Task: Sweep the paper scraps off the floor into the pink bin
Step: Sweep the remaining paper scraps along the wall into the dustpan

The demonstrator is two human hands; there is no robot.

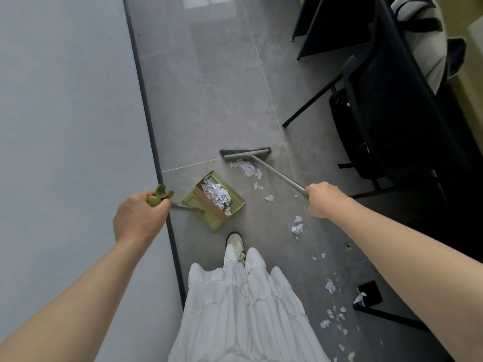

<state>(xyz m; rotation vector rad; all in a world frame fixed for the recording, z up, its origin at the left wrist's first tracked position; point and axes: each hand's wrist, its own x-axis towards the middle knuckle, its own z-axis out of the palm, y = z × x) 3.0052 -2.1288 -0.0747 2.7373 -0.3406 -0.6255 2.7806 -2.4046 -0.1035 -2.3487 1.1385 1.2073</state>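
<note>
My left hand (138, 218) grips the green top of the dustpan handle (158, 198). The green dustpan (215, 202) stands on the grey floor and holds a heap of white paper scraps (218, 193). My right hand (326, 199) grips the grey broom handle (277, 173). The broom head (245, 153) rests on the floor just beyond a small pile of scraps (247, 168), right of the pan. More loose scraps (298, 226) trail along the floor to the lower right (330, 286). No pink bin is in view.
A pale wall with a dark baseboard (154, 142) runs along the left. A black chair (386, 105) and black table legs (386, 314) stand at the right. My white shoe (236, 242) and white skirt (243, 314) are below the dustpan.
</note>
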